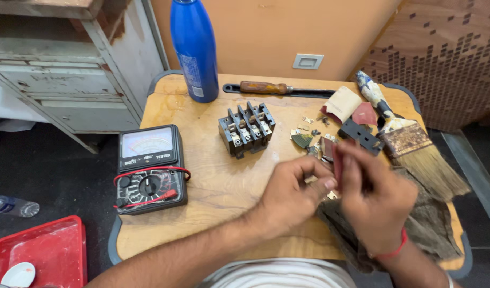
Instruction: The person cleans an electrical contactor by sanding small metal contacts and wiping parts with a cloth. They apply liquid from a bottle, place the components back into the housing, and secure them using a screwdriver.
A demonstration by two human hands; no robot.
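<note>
Reddish sandpaper [337, 160], a thin floppy strip, stood pinched in the right hand [376, 200] above the wooden surface [218, 181]; it looked light and best gripped by its edges. Just beside it, the left hand [293, 197] closed on something small, unclear what.
</note>
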